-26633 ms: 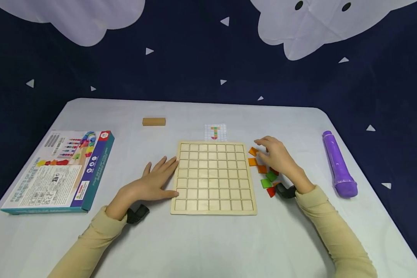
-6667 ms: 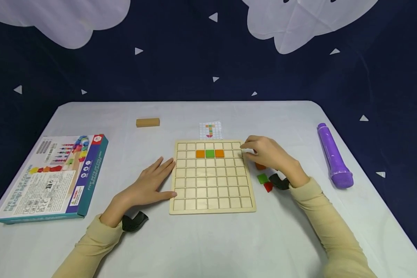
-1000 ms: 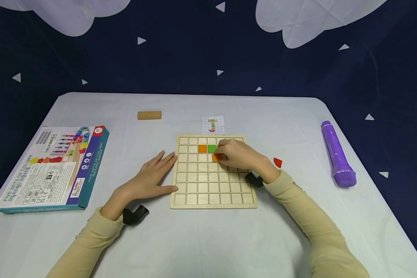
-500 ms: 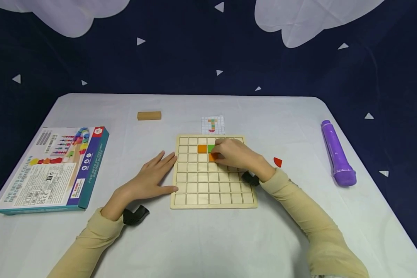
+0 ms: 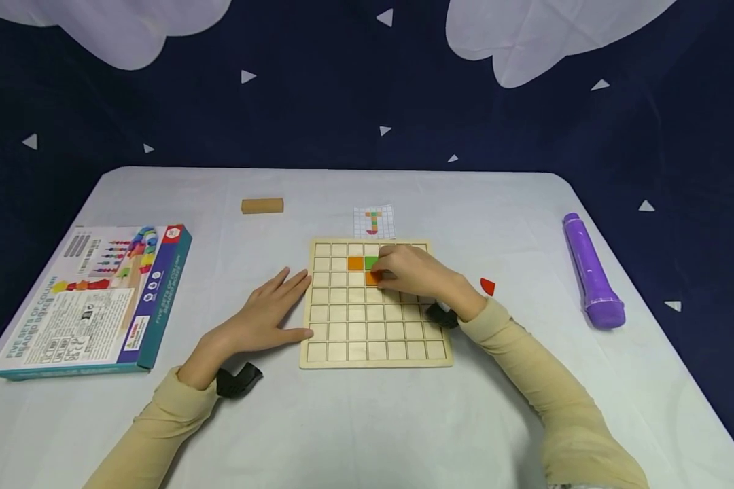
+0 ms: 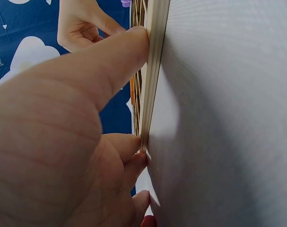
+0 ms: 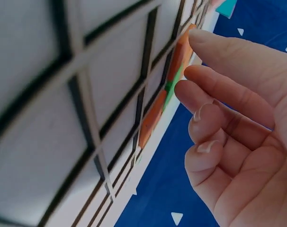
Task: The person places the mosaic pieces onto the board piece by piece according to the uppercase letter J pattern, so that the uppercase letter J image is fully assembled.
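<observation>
A pale wooden grid board lies on the white table. My left hand is spread flat beside it, thumb and fingertips against its left edge; the left wrist view shows the thumb on the board's rim. Over the upper middle of the grid, my right hand pinches an orange square tile at the cell below a green tile. Another orange tile sits left of the green one. The fingers hide the cells to the right. In the right wrist view, the thumb touches orange.
Behind the board lies a small pattern card with a coloured J shape. A wooden block is further back left. One red rounded piece rests right of the board. A printed box flanks the left, a purple flashlight-like object the right.
Since the earliest frame, tiles have gone from the loose pile onto the board. Over the last second, my right hand has shifted the orange tile slightly left, under the green one. My left hand stays put.
</observation>
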### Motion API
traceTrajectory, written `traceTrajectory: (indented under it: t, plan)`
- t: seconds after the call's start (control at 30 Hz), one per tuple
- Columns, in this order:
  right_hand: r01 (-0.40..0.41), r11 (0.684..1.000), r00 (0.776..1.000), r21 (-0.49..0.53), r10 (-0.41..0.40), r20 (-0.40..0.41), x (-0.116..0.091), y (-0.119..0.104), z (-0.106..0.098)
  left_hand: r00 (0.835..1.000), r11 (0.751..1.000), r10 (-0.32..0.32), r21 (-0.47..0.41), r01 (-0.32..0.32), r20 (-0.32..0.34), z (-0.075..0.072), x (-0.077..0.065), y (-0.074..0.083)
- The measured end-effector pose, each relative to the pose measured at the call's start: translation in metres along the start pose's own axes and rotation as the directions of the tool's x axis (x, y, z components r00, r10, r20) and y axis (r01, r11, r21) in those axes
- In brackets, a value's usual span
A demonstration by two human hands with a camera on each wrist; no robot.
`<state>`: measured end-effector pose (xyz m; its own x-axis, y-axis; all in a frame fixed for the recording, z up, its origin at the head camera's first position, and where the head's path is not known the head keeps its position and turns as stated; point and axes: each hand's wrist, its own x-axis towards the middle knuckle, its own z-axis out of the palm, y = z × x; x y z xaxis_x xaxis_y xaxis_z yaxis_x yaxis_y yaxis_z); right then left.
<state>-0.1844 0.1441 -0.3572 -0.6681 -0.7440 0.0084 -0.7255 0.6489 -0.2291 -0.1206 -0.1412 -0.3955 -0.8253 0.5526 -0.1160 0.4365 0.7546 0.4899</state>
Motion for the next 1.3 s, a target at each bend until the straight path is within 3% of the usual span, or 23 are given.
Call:
traceTrajectory:
  t: [0.5, 0.8, 1.07, 1.3]
  plan:
    - [0.027, 1.000, 0.995, 0.014, -0.025, -0.097, -0.032, 0.009, -0.009, 1.000, 1.000, 0.003, 0.004, -0.002, -0.003, 0.001, -0.001, 0.000]
    - [-0.058, 0.997, 0.990, 0.051, 0.063, -0.122, -0.054, 0.017, -0.015, 1.000, 1.000, -0.004, 0.005, 0.004, 0.005, 0.000, -0.001, 0.000]
    - [-0.083, 0.996, 0.982, 0.039, 0.088, -0.166, -0.074, 0.022, -0.018, 1.000, 1.000, -0.002, -0.003, 0.001, -0.006, 0.000, -0.002, 0.001]
    - [-0.127, 0.991, 0.979, 0.035, 0.131, -0.156, -0.095, 0.025, -0.018, 1.000, 1.000, -0.001, 0.000, 0.001, -0.005, 0.000, -0.002, 0.001]
